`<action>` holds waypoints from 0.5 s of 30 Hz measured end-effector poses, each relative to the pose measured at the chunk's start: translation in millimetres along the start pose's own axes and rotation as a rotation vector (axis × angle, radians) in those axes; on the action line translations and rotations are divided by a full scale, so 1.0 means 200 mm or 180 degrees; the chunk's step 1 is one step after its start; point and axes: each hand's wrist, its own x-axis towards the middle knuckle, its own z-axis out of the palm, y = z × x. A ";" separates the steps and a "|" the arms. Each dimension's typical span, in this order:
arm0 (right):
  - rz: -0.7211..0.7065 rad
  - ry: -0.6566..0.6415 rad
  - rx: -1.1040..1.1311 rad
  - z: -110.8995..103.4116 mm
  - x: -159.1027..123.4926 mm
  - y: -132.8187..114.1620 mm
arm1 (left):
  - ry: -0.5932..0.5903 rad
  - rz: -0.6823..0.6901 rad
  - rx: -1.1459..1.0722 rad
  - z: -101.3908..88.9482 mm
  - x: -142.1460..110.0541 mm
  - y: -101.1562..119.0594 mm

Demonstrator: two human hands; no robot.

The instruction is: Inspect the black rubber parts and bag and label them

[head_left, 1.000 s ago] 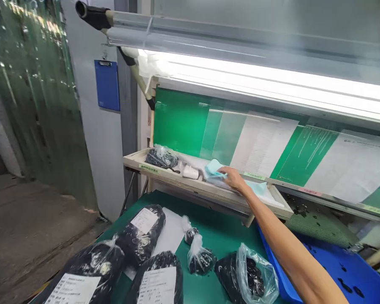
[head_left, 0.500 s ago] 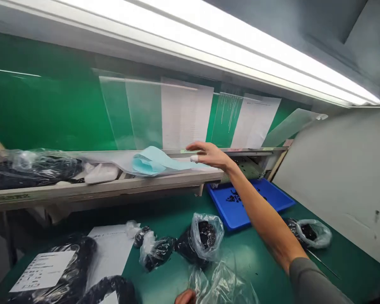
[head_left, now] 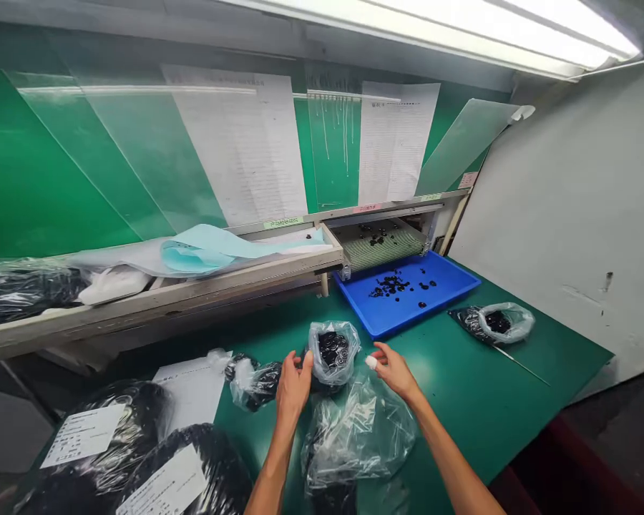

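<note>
My left hand [head_left: 294, 383] is at the left side of an open clear bag [head_left: 343, 373] filled with black rings [head_left: 333, 349]. Its thumb and fingers are apart; whether they touch the bag I cannot tell. To the right of the same bag hovers my right hand [head_left: 393, 368], open and holding nothing, a white covering on one fingertip. Between my forearms lies a large crumpled clear plastic bag [head_left: 368, 436], with something black under its lower left part. Small tied bags of black parts [head_left: 262, 383] rest left of my left hand.
Big labelled bags of black parts [head_left: 193, 465] fill the front left. A blue tray [head_left: 440, 293] with scattered black pieces stands below a ribbed conveyor belt [head_left: 381, 247]. Light-blue sheets [head_left: 204, 247] lie on the shelf. Another open bag [head_left: 515, 325] and a thin rod [head_left: 523, 363] are at right.
The view has swung right and down. My right hand has left the light-blue sheet on the shelf and come down beside the open bag. My left hand has come up to the bag's left side.
</note>
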 end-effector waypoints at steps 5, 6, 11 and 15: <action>-0.0101 0.0213 0.0063 0.13 0.24 -0.24 | -0.0244 0.0284 0.0123 0.06 0.21 0.16; -0.0157 0.0224 0.0109 0.13 0.26 -0.28 | -0.0228 0.0373 0.0102 0.04 0.24 0.18; -0.0442 0.0340 0.0517 0.09 0.28 -0.44 | 0.0081 0.0739 -0.0058 -0.10 0.43 0.31; -0.0451 0.0519 0.0718 0.06 0.31 -0.53 | 0.0243 0.0898 -0.0101 -0.07 0.63 0.47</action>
